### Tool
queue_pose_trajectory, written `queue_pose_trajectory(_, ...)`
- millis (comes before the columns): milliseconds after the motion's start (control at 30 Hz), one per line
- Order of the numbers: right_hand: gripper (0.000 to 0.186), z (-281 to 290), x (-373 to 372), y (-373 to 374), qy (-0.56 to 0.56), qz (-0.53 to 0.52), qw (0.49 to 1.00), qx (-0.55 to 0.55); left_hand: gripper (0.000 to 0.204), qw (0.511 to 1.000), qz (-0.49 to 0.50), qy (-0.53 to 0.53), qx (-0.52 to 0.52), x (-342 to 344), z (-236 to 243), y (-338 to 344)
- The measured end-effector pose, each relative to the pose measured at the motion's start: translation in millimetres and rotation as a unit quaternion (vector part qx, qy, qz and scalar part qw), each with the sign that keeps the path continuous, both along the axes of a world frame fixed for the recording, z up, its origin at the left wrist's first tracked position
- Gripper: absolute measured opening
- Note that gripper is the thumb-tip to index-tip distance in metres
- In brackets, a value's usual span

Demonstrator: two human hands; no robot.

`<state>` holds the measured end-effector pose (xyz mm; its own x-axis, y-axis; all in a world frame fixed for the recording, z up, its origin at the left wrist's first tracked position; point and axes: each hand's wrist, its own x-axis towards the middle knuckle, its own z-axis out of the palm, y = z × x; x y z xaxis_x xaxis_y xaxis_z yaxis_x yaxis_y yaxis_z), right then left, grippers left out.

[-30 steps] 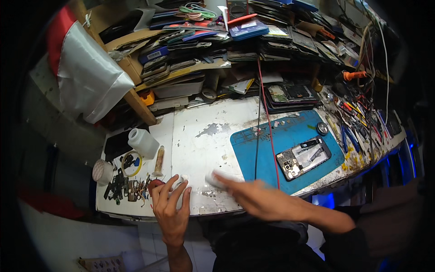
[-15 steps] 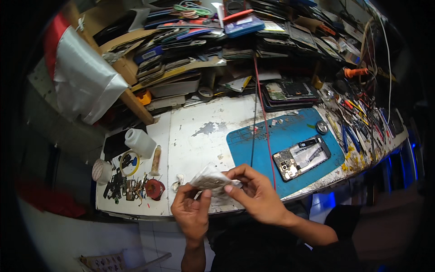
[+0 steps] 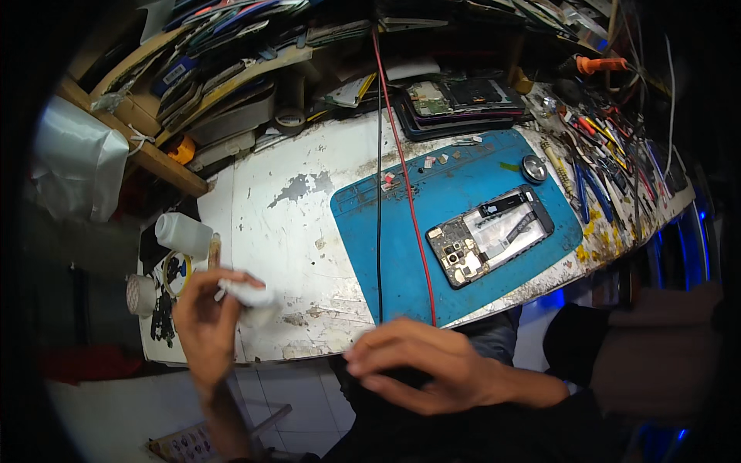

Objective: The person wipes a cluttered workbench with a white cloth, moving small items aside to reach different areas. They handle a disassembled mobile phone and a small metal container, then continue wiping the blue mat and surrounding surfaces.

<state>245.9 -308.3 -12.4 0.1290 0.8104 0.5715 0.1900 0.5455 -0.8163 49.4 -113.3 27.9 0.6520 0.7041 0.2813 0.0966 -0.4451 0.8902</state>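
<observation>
White wad (image 3: 248, 293) near loose bits, opened phone (image 3: 490, 235) near a red cable (image 3: 410, 208): stray motion is the hazard

Nearest, just in front of the blue mat (image 3: 355, 208), the right hand (image 3: 421, 366) is blurred; its fingers are half curled with a gap to the thumb, and seem to hold nothing. A careless swing over the mat could catch the red cable or the black cable (image 3: 380, 193), which cross the mat's left half; whether they hang or lie there I cannot tell.

Left of the mat, the left hand (image 3: 208, 316) pinches the white wad between thumb and fingers, above the counter (image 3: 262, 220). Much of it sticks out past that grip, so a loose pinch might let it slip. Tissue or cloth, I cannot tell; either could shed lint.

Farther left of the mat lie small dark parts (image 3: 162, 316); a trailing fold might sweep them about. Beyond them is a white bottle (image 3: 184, 237), easily bumped by the forearm or knuckles, with a spill possible if it is uncapped.

On the mat's right half, the opened phone shows its bare board; a tugged cable or dropped lint could disturb it. A round tin (image 3: 533, 168) sits at the mat's far right edge, where a nudge could tip it. Past the mat's far edge, stacked devices (image 3: 463, 104) could slide if jostled.
</observation>
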Motion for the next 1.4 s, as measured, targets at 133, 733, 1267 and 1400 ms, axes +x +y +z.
queue_pose_trajectory(133, 0.025, -11, 29, -40, -0.033, -0.056, 0.997, 0.043, 0.013, 0.986, -0.075, 0.149, 0.015, 36, 17, 53)
queue_pose_trajectory(733, 0.019, -61, 97, -81, 0.035, -0.378, 0.914, 0.142, 0.031, 0.942, -0.080, 0.284, 0.162, 117, -8, 89)
queue_pose_trajectory(1267, 0.012, -59, 143, -108, -0.115, -0.531, 0.838, 0.051, 0.037, 0.963, 0.000, 0.218, 0.157, 149, -23, 101)
queue_pose_trajectory(1400, 0.015, -73, 142, -106, -0.093, -0.534, 0.837, 0.080, 0.027, 0.952, -0.061, 0.164, 0.252, 179, -31, 104)
